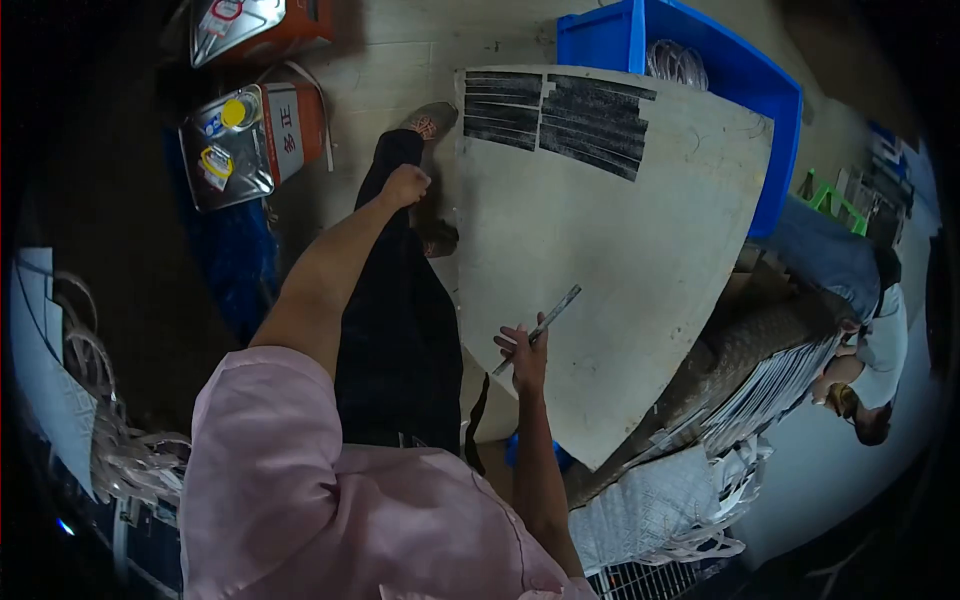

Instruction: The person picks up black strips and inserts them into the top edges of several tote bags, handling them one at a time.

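My right hand [527,358] holds a thin grey stick-like tool [559,311] between its fingers, over the near edge of a pale board [600,240]. My left hand [406,186] is closed in front of my dark trousers, to the left of the board; whether anything is inside it is hidden. Rows of black strips [590,120] lie on the far part of the board, side by side in two groups.
A blue bin [600,40] with coiled clear material stands behind the board. Metal cans [225,145] are at the upper left. Stacked sheets [775,390] and another person [885,340] are at the right. White bundled straps [130,460] lie at the lower left.
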{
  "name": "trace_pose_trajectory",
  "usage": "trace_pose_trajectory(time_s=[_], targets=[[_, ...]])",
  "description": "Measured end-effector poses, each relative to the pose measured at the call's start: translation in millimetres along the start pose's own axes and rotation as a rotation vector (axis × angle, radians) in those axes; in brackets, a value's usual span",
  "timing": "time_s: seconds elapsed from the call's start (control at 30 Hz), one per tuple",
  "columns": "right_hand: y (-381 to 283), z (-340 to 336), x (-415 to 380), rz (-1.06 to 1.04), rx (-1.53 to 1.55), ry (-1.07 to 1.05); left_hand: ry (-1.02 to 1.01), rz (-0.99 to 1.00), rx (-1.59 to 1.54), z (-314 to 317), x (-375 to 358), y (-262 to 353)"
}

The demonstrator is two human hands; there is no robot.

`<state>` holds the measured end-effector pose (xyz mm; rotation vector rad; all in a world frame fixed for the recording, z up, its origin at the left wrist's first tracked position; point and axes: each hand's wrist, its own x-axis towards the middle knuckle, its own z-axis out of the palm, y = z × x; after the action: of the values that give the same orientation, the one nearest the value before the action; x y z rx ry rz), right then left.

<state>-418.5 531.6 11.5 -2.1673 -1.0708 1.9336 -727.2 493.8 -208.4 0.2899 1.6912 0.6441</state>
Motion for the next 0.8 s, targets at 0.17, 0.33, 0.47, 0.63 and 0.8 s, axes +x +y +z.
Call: trace_pose_trajectory(time_s=[0.17,0.33,0.47,0.63,0.8], targets=[[-14,-5,0,0.096,-0.314,-0.179,-0.31,0.056,-0.171,47,-36,16],[-33,33,-18,-0.034,-0.577,-0.121,-0.587,0.087,-0.574,106,-114,69],[-27,33,-12,-0.08,-0.395,-0.25,-0.572,0.039,-0.613,107,-101,77],[-51,42,-13,0.013,-0.204,-0.19,-0.726,0.022,-0.486,91,-100,118],[-88,56,0,0.084,0.091,-0.117,-0.8,-0.024,-0.395,77,-67,153]])
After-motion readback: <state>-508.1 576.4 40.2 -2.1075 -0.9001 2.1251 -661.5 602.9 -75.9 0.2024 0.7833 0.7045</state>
